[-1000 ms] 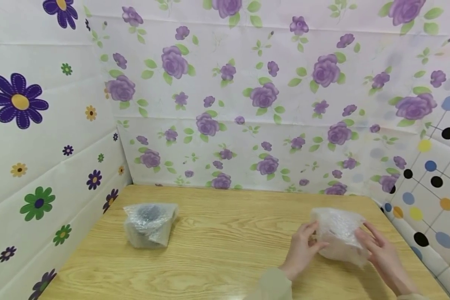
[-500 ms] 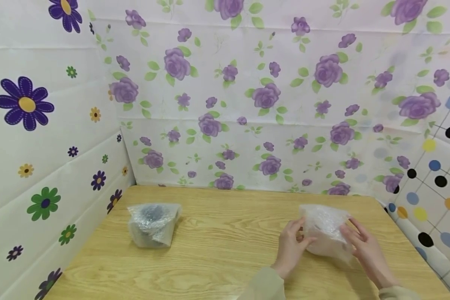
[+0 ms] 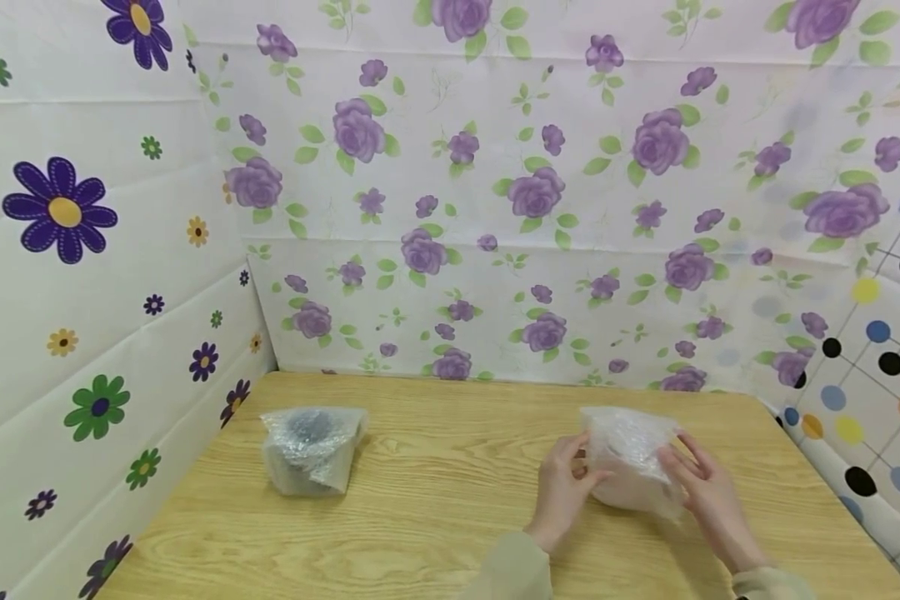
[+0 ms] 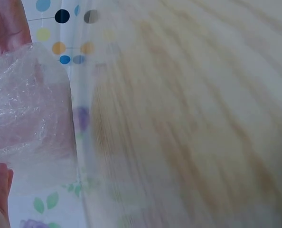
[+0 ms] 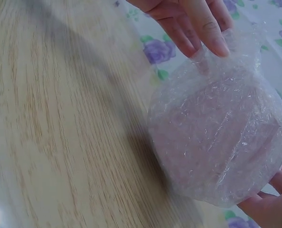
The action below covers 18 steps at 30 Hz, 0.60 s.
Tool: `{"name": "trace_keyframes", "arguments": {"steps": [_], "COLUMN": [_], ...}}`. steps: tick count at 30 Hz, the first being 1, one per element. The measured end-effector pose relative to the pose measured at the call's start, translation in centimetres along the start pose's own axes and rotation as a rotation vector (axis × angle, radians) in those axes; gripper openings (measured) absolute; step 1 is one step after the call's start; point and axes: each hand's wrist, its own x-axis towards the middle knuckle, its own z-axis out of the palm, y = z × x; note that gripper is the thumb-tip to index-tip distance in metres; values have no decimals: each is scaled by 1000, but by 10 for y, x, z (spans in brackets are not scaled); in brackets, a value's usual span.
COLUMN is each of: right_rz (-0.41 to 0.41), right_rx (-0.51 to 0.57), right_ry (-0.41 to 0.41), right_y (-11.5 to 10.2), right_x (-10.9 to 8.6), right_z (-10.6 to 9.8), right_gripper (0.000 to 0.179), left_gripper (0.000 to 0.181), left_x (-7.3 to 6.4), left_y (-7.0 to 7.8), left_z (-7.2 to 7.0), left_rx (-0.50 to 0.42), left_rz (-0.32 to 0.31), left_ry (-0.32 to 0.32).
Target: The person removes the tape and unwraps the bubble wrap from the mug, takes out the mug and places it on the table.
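Between my two hands is a rounded bundle in clear bubble wrap [image 3: 633, 458], pale pinkish inside; the wrapping hides what it is. My left hand [image 3: 560, 492] holds its left side, thumb in front and fingers toward the back. On the right side, my right hand [image 3: 712, 496] grips the wrap with its fingers. Up close in the right wrist view, the bubble-wrapped bundle [image 5: 217, 137] looks crinkled, with loose wrap at one end. Whether its underside touches the table is not clear.
A second bubble-wrapped bundle [image 3: 315, 450], with something dark inside, stands at the left on the wooden table [image 3: 450, 475]. Patterned sheets enclose the table: purple roses on the back sheet [image 3: 450, 208], daisies on the left, coloured dots on the right.
Both hands have moved left with the pinkish bundle, bringing it nearer the table's middle. The dark bundle stays in place; the whole head view has shifted slightly.
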Motion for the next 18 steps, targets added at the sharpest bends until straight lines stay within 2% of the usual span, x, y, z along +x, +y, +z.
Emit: {"name": "trace_keyframes", "arguments": {"steps": [7,13,18], "right_rz": [-9,2,11], "right_rx": [10,24,17], "right_ry": [-6,-9,-13], "right_y": [-2,-5,-9], "right_x": [0,-1,0], "right_z": [18,32,44], "right_gripper": [69,69,70], "left_gripper": [46,38,34], "left_x": [1,2,4], "left_y": [-3,-6,-9], "left_z": [-14,-28,-42], "left_rx": [24,33,54], "left_rz": [-27,-33,-15], "left_ry": [53,64,78]}}
